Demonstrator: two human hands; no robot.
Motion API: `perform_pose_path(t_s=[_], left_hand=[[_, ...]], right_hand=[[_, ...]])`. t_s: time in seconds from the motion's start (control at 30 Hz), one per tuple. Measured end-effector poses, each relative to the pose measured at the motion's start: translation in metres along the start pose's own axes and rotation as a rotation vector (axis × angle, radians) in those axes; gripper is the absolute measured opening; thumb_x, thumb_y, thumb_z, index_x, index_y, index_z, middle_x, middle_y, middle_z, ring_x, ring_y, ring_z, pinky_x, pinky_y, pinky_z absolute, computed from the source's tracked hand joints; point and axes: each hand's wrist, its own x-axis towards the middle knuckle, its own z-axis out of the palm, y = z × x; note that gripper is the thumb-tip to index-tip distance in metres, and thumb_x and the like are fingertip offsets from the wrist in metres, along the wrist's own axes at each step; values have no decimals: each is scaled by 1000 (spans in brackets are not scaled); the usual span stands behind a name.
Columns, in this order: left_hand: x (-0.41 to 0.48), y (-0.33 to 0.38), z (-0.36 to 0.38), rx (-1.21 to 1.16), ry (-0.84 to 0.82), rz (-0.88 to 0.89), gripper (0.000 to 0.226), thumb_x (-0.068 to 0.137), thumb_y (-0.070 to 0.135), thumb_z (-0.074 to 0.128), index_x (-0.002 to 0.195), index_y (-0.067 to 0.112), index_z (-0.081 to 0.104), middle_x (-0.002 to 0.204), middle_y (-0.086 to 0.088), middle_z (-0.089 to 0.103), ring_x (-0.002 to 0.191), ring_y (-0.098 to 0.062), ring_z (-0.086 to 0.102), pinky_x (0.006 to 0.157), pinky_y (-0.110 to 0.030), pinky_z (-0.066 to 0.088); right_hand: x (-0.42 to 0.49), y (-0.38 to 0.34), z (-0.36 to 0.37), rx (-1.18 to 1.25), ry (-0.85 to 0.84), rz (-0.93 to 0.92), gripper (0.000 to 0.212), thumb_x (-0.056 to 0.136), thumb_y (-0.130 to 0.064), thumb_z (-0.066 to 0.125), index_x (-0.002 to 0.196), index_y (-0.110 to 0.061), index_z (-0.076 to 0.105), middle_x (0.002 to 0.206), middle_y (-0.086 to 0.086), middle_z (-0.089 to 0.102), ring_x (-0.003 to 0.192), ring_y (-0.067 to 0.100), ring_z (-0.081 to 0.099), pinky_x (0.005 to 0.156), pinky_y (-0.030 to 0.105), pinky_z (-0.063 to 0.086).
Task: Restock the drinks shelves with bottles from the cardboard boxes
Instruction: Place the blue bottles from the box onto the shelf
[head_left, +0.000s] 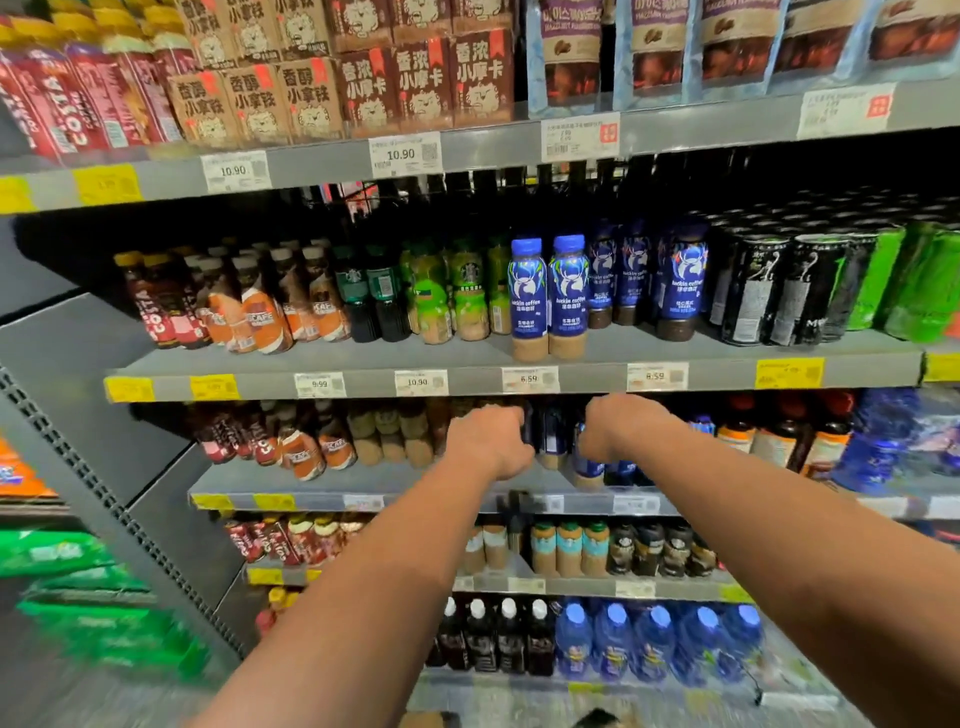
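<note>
Head camera looks at a tall grey metal shelving unit (519, 382) with both bare forearms stretched towards its third shelf (363, 480). The left hand (491, 441) is seen from the back, fingers curled round a dark blue plastic bottle (531, 423) at the shelf front. The right hand (621, 428) grips a blue-labelled plastic bottle of pale brown drink (587, 465), thumb side towards the left hand. Another blue-sleeved bottle (553, 441) stands between the two hands. All three are upright on the shelf, partly hidden behind the knuckles.

To their left stand round-shouldered bottles with glossy orange sleeves (306, 449) and squat brown ones (387, 431). To the right are dark bottles with red caps (779, 431).

One shelf up, two blue-capped bottles (529, 299) stand at the front edge, beside matt black cans (753, 291) and bright green cans (924, 280). White paper price tags (530, 379) and yellow tags (788, 373) sit in the shelf lips. Brown cartons printed with cartoon animals (311, 98) fill the top shelf.

A perforated grey steel upright (104, 499) slants down the left, and blurred green packs (78, 597) lie beyond it.
</note>
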Motion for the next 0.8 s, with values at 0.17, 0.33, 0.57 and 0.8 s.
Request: perform_pose_path(t_s=[0.17,0.33,0.57,0.8], left_hand=[[-59,35,25,15,-56,-70,41,91,33,51,130,20,53,133,-8,55,122,-30,52,92,-39,45],[-123,67,70,-11,-144,-140,40,91,34,54,127,16,56,127,-9,59,116,-30,55,91,-39,49],[-193,76,141,-16,-322,-211,33,90,33,53,119,17,58,117,-9,62,106,-30,59,84,-38,48],[-207,55,201,-43,-458,-153,38,94,33,48,127,15,51,129,-9,54,115,-29,54,93,-41,49]], right_hand=[[-40,16,40,-29,25,-105,40,87,-37,43,119,-17,60,124,9,60,110,31,59,89,35,48],[-90,32,92,-31,-28,-158,42,87,-30,49,125,-12,55,130,11,56,116,29,57,96,39,48],[-141,25,170,-8,-209,-228,33,91,-30,50,115,-10,57,121,11,60,105,30,59,86,37,49],[-150,13,241,41,-317,-169,32,90,-27,48,116,-10,58,121,12,59,108,30,58,84,37,47]])
